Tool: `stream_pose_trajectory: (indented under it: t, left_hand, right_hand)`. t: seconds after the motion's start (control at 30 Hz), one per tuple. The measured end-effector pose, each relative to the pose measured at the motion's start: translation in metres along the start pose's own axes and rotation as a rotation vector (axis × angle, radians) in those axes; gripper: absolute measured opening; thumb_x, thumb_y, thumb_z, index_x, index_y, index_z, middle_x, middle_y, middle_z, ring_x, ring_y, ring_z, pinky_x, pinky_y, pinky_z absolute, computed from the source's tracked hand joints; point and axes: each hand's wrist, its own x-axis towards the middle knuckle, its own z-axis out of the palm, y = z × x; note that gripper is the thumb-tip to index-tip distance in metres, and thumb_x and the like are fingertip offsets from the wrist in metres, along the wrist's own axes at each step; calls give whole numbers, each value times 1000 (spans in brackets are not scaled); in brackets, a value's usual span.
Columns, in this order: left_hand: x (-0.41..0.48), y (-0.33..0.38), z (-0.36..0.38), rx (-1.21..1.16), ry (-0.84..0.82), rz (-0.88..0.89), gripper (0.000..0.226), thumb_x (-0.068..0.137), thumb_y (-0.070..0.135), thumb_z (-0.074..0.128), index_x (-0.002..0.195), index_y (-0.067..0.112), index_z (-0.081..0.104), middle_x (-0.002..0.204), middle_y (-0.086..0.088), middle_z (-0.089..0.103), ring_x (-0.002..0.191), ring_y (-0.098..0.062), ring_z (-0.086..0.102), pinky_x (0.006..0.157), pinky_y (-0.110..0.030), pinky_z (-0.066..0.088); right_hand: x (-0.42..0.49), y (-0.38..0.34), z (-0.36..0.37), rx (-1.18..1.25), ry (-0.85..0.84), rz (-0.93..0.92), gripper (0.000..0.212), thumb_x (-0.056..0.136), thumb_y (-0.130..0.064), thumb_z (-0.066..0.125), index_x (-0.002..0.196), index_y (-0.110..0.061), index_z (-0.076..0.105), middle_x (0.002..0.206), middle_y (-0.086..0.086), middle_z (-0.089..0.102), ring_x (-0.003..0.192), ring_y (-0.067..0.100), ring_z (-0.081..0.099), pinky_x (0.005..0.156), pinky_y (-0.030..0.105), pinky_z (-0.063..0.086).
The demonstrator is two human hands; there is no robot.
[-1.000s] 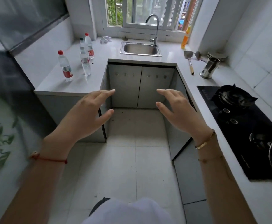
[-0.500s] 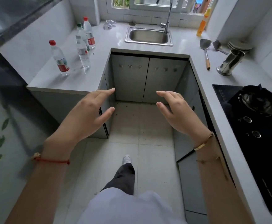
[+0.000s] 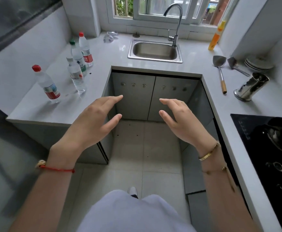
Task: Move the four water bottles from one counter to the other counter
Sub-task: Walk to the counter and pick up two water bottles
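Four water bottles (image 3: 73,67) stand on the left counter (image 3: 41,108); sink (image 3: 155,51) behind, stove (image 3: 270,148) right

A steel sink (image 3: 155,51) sits beneath the faucet (image 3: 175,22), near a spatula (image 3: 220,71).

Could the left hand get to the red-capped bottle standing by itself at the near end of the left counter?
Probably yes. The left hand is open and empty, held over the floor beside the left counter. The red-capped bottle stands upright apart from the other three bottles, and nothing lies between it and the hand.
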Motion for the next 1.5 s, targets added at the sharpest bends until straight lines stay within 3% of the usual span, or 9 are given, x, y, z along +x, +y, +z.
stream_pose_trajectory:
  t: [0.3, 0.67, 1.07, 1.23, 1.43, 1.5]
  left_hand:
    - [84, -42, 9, -13, -35, -20, 55, 92, 39, 50, 144, 31, 33, 143, 7, 46, 132, -8, 38, 105, -20, 28]
    - [163, -90, 30, 7, -27, -186, 53, 94, 39, 49, 144, 33, 32, 144, 10, 45, 131, -5, 37, 104, -18, 26]
    - [259, -101, 33, 10, 126, -506, 54, 94, 38, 49, 145, 36, 31, 148, 13, 39, 135, -5, 33, 105, -19, 23]
    - [280, -101, 33, 9, 230, -661, 54, 93, 39, 50, 143, 38, 32, 148, 14, 38, 134, -4, 33, 103, -20, 26]
    - [271, -101, 34, -11, 305, -846, 56, 90, 43, 48, 142, 43, 28, 148, 14, 38, 134, -8, 37, 110, -37, 35]
    - [262, -101, 35, 2, 327, -897, 56, 90, 44, 48, 142, 44, 27, 149, 15, 37, 136, -8, 34, 111, -35, 33]
  right_hand:
    - [92, 26, 4, 13, -50, 12, 45, 98, -37, 42, 140, -19, 40, 141, -4, 48, 136, 14, 34, 112, 39, 33]
    - [220, 65, 20, 30, -154, -91, 45, 98, -40, 40, 140, -23, 39, 142, -6, 47, 137, 12, 32, 114, 38, 32]
    - [394, 91, 10, 15, -314, -385, 46, 97, -43, 40, 140, -26, 38, 140, -8, 48, 134, 11, 35, 110, 30, 33]
    - [449, 85, 10, 18, -362, -547, 47, 97, -42, 39, 140, -23, 39, 141, -5, 49, 135, 15, 37, 112, 36, 35]
    - [481, 64, 27, 54, -449, -720, 46, 97, -39, 41, 139, -22, 41, 137, -3, 52, 132, 17, 39, 110, 35, 35]
    - [486, 55, 36, 54, -484, -763, 46, 97, -40, 40, 140, -22, 40, 140, -3, 50, 133, 18, 38, 110, 36, 35]
